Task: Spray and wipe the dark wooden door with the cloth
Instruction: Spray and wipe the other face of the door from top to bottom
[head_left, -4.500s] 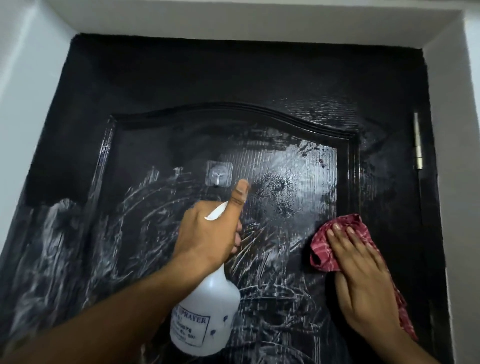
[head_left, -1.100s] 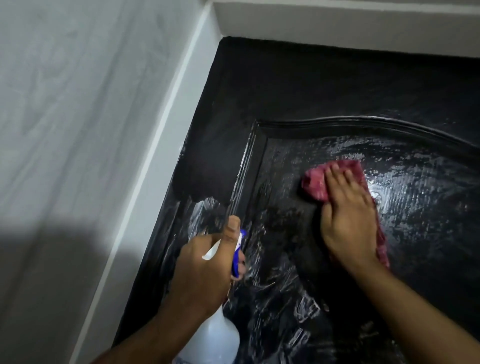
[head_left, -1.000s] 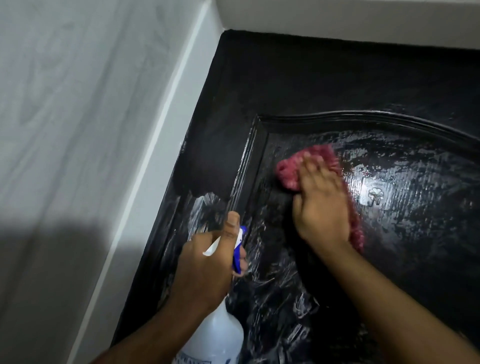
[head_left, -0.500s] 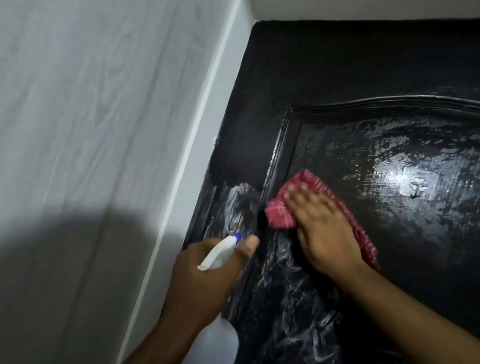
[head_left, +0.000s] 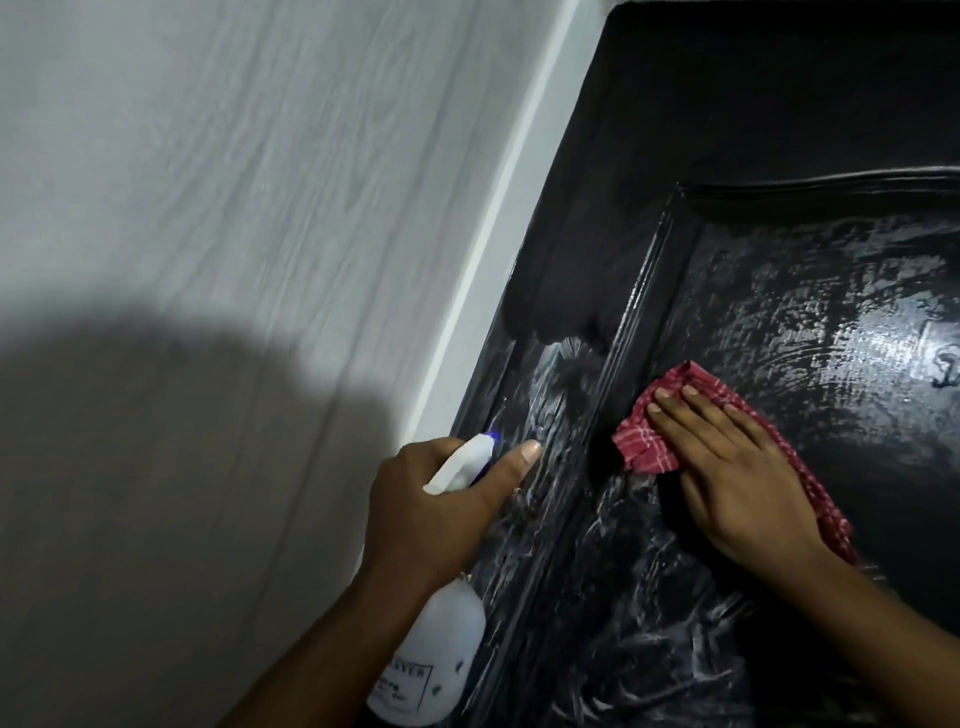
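Near-upright spray bottle (head_left: 436, 649) aims nozzle at door (head_left: 727, 130).

Red white-checked cloth (head_left: 644, 449), black door (head_left: 753, 130), white bottle (head_left: 441, 660), grey wall (head_left: 208, 182)

A home doorway — panelled dark door (head_left: 779, 130), pale wall (head_left: 208, 182).

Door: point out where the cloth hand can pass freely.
Free: the matte band of the door above the moulding; the glossy panel between cloth and hook; the streaked panel below the right hand. Crowded: the strip by the frame, where the left hand holds the bottle.
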